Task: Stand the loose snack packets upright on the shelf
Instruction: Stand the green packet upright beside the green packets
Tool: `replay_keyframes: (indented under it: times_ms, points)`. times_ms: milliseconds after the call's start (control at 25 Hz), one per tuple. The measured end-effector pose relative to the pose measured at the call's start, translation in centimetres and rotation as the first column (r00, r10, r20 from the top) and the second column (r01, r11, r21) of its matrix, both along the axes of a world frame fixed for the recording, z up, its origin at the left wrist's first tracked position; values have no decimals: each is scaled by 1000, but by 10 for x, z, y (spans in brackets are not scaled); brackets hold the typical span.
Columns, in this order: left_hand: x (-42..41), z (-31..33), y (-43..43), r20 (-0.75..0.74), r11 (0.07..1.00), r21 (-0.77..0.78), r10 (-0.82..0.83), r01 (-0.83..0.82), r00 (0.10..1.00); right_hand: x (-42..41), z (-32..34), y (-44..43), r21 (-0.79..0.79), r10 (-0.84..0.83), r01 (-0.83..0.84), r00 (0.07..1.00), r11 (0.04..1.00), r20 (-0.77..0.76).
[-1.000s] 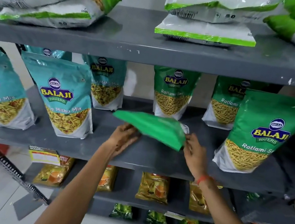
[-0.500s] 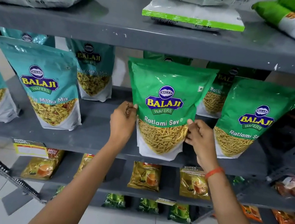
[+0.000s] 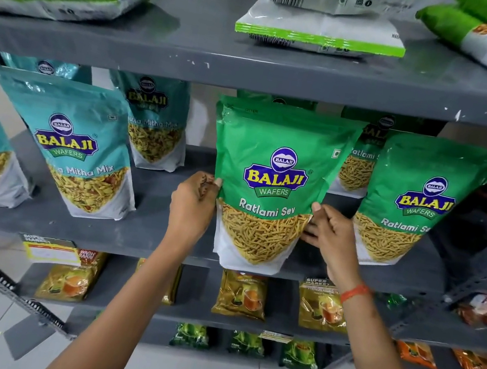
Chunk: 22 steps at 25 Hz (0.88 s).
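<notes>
Tipped up from lying flat 1 second ago, the green foil Ratlami Sev pouch (image 3: 271,186) stands long axis vertical at the grey metal shelf (image 3: 141,238) front edge; left hand (image 3: 194,205) and right hand (image 3: 332,237) pinch its 2 sides equally near.

Both arms reaching up from the bottom edge to frame centre, left hand (image 3: 195,200) and right hand (image 3: 329,235) curled, fingers pinching inward, orange band on right wrist

A green packet (image 3: 271,186) at centre reads "BALAJI WAFERS, Ratlami Sev". At nine o'clock, a teal packet (image 3: 79,149) reads "BALAJI WAFERS, Mitha Mix".
</notes>
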<state>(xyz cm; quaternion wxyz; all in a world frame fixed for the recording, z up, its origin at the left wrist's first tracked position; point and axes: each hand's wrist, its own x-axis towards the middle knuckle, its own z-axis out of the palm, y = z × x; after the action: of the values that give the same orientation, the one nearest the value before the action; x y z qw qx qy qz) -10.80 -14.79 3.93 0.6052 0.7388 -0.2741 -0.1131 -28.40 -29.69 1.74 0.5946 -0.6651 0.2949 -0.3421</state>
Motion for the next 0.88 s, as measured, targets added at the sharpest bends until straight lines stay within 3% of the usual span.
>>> replay_keyframes:
  times_ms: [160, 480, 760, 880]
  points:
    - [15, -5, -8, 54, 999, -30, 31, -29, 998, 36, -12, -7, -13, -53, 54, 998, 998, 32]
    - [53, -37, -17, -56, 999, 2, -33, 33, 998, 79, -42, -4, -204, -182, 160, 979, 966, -94]
    - [20, -47, -14, 98, 989, 94, -122, 113, 988, 82, -37, 6, -314, -299, 261, 951, 913, -79]
    - [-10, -47, -17, 368, 993, 114, -30, -13, 929, 78, -28, 12, -431, -384, 363, 922, 826, 41]
